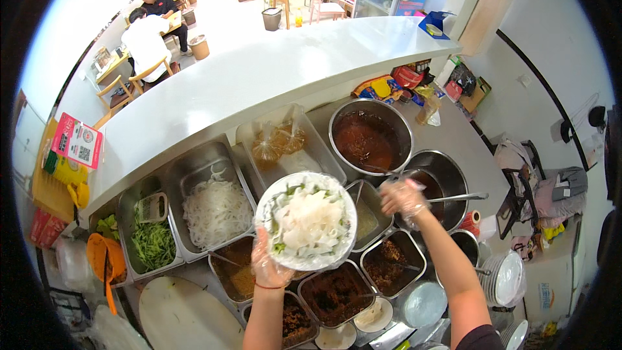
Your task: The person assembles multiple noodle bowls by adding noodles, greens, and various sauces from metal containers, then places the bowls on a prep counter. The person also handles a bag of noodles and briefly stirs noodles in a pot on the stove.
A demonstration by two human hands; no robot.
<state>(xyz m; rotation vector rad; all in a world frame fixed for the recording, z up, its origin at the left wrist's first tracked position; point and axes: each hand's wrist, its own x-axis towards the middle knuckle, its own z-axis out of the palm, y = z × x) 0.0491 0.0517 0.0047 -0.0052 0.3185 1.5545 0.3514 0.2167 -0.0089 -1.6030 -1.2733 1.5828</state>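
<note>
My left hand [272, 257], in a clear plastic glove, grips the near-left rim of a white plate [346, 240] wrapped in plastic film. On the plate, pale translucent noodle-like strips [301, 216] lie over green shreds. My right hand [401, 201], also gloved, is above the right side of a steel pan of cloudy liquid [365, 216], fingers curled and blurred. It is close to the handle of a spoon in the large steel bowl of reddish-brown liquid [367, 141]; whether it grips anything is unclear. Behind it stands a steel pot [449, 170] with a ladle [457, 198].
Left of the plate are pans of white noodles [216, 214] and cucumber shreds [153, 245]. Nearer are seasoning pans [335, 294], a pale cutting board [187, 311] and an orange strainer [104, 257]. Stacked plates [503, 279] stand right. Beyond the raised counter [272, 63], people sit at tables.
</note>
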